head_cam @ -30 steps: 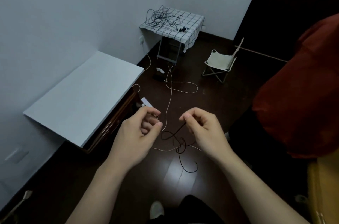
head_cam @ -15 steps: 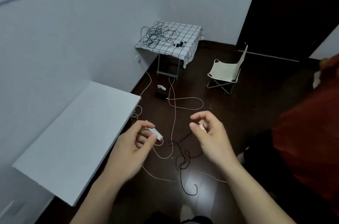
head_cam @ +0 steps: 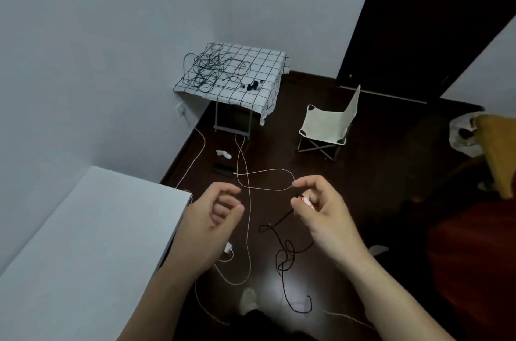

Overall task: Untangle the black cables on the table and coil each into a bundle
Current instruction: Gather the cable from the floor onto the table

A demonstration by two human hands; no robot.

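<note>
A tangle of black cables (head_cam: pixel 212 69) lies on a small table with a white checked cloth (head_cam: pixel 262 61) in the far corner, with a few small black pieces (head_cam: pixel 252 86) beside it. One loose black cable (head_cam: pixel 283 254) hangs knotted from my right hand (head_cam: pixel 318 209), which pinches its end at a pale connector. Its tail curls down towards the dark floor. My left hand (head_cam: pixel 215 217) hovers to the left, fingers curled and apart, holding nothing. A white plug (head_cam: pixel 228 248) sits just below it on a white cord.
White cords (head_cam: pixel 248 187) loop across the dark floor between me and the table. A white slab-like surface (head_cam: pixel 83 243) fills the left. A folding stool (head_cam: pixel 326 125) stands right of the table, a dark door (head_cam: pixel 418 19) behind it. Red fabric (head_cam: pixel 474 270) lies at the right.
My left hand has let go of the white plug, which has dropped below it. The view has tilted up, and both hands have moved further apart.
</note>
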